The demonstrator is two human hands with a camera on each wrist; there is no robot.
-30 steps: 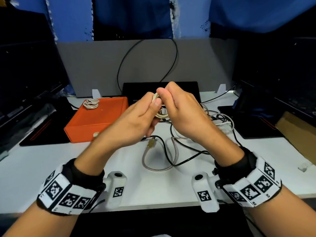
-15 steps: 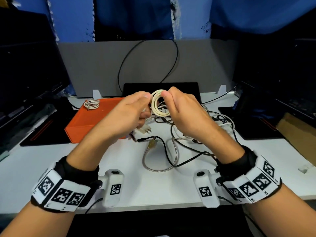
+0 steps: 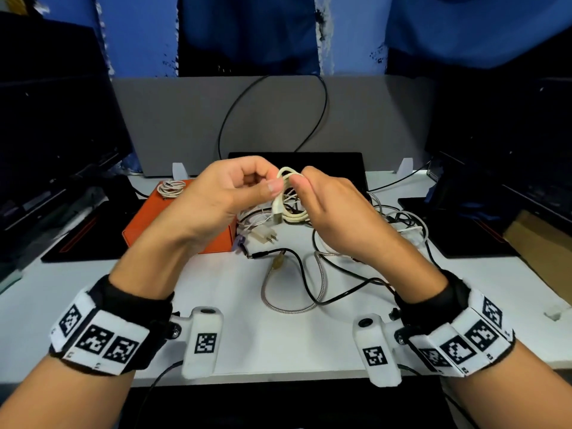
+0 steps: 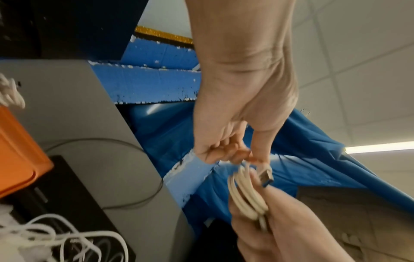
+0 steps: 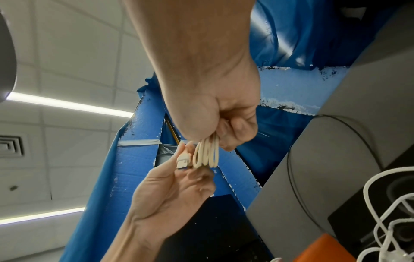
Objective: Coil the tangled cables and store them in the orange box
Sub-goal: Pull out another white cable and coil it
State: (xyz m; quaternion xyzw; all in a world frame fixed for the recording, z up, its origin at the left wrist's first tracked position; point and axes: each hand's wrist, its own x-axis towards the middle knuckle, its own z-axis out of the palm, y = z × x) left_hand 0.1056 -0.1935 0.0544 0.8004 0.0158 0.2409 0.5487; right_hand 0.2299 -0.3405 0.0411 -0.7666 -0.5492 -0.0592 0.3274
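A cream cable (image 3: 292, 212), wound into a small coil, is held up above the table between both hands. My right hand (image 3: 301, 181) grips the coil (image 5: 206, 152) in curled fingers. My left hand (image 3: 272, 185) pinches the cable's free end just by the USB plug (image 5: 182, 157), beside the coil. The orange box (image 3: 173, 224) lies shut at the left behind my left hand, with a coiled white cable (image 3: 169, 187) resting on its lid. A tangle of white, black and silver braided cables (image 3: 309, 283) lies on the table below the hands.
A white plug adapter (image 3: 263, 238) lies beside the box's corner. Dark monitors stand at left and right, and a grey partition (image 3: 185, 125) with a black looped cord closes the back. A cardboard box (image 3: 538, 239) sits at the far right and a small white piece (image 3: 554, 315) near the table edge.
The coil, hidden between the hands at first, showed as a ring and now hangs edge-on. My left fingers have shifted to the plug end. The right hand keeps its grip.
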